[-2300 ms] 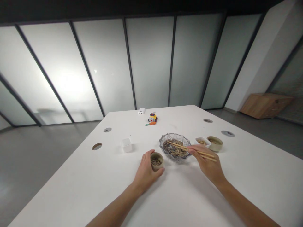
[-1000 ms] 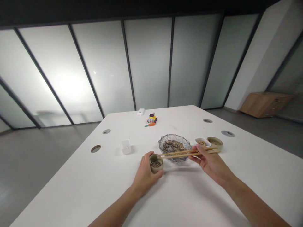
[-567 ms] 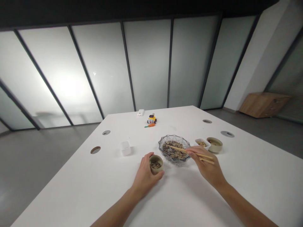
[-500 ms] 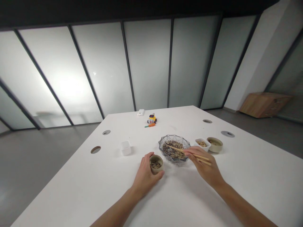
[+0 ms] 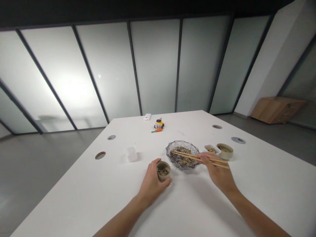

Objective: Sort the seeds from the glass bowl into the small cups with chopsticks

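Note:
My left hand (image 5: 154, 177) grips a small beige cup (image 5: 164, 177) from its left side, thumb and fingers around the wall. Some striped seeds (image 5: 163, 171), which look like sunflower seeds, lie in the cup. A pair of wooden chopsticks (image 5: 195, 157) is in my right hand (image 5: 219, 171), and their tips reach down among the seeds in a clear faceted glass bowl (image 5: 181, 144). Whether the tips pinch a seed is too small to tell. The bowl stands just right of and beyond the cup.
Right of the bowl stand a white dish (image 5: 217, 149) and another beige cup (image 5: 225, 154), both with pale contents. A white plastic container (image 5: 131, 154) is at left. Farther back are a toy car (image 5: 159, 124), a toy carrot (image 5: 157, 130) and a white device (image 5: 147, 117). Round holes (image 5: 100, 155) pierce the white table.
My right hand has shifted slightly right, with the chopsticks lying flatter and their rear ends farther right. The tips stay in the bowl. My left hand keeps its hold on the cup.

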Motion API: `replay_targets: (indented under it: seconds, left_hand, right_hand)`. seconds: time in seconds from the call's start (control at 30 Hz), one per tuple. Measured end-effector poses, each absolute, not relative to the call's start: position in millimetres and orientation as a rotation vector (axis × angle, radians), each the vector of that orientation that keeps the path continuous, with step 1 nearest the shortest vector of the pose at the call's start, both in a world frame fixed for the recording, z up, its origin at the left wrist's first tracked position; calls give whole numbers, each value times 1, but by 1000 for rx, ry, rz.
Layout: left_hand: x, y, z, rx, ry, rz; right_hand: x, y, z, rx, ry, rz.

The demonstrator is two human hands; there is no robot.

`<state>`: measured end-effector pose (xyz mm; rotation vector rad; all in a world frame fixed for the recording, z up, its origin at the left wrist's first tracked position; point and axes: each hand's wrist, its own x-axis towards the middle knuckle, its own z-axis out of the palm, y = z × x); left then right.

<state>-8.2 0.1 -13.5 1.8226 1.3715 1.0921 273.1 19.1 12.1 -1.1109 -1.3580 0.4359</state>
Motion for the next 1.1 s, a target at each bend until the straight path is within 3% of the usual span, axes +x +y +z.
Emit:
replay_targets:
  seconds: [0.13, 0.33, 0.77, 0.87, 1.1]
  left_hand:
    - [-8, 0, -14, 1843, 1365, 1111]
    - [-8, 0, -14, 1832, 1361, 1105]
    - [-8, 1, -15, 1795, 1377, 1090]
    - [-8, 1, -14, 1806, 1374, 1095]
    - [-8, 0, -13, 1810, 1374, 1093]
  right_hand:
    - [276, 22, 13, -1096, -1033, 717]
    - [274, 22, 18, -1032, -898, 773]
    - [275, 20, 32, -927, -720, 1248]
    - [273, 16, 30, -924, -894, 1081]
    - [279, 16, 19, -1049, -1533, 282]
